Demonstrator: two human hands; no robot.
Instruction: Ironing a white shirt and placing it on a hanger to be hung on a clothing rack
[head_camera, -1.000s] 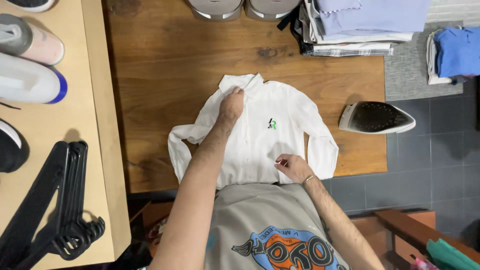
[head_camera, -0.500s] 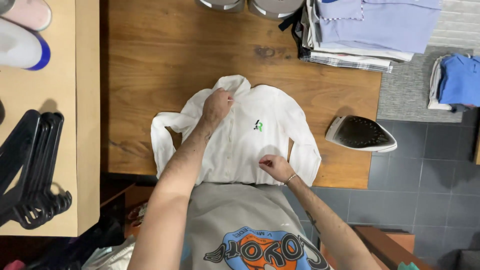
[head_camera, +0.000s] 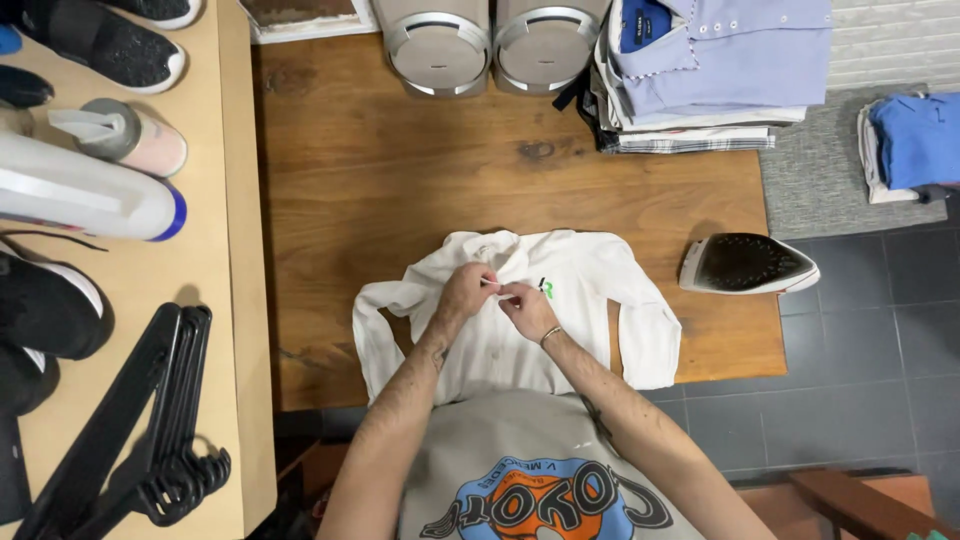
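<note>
A white shirt (head_camera: 520, 320) lies front-up at the near edge of the desk (head_camera: 400, 180), its hem hanging toward the person so the placket runs straight away from the body and both hands reach it easily. The left hand (head_camera: 465, 292) and the right hand (head_camera: 527, 308) meet over the chest just below the collar, each grip pinched together on the shirt's front edge, fingertips nearly touching, as one holds cloth to work a button; whether a button sits between them is too small to tell. The sleeves are folded in along both sides, which keeps the garment on the wood. Toward the right edge an iron (head_camera: 748, 264) rests on its side, soleplate turned up and well apart from the cloth. At the far right corner folded shirts (head_camera: 710, 70) sit stacked, and two grey round containers (head_camera: 490, 45) stand along the far edge. On the lighter side bench to the left lie black hangers (head_camera: 130, 430) and a spray bottle (head_camera: 90, 190).
</note>
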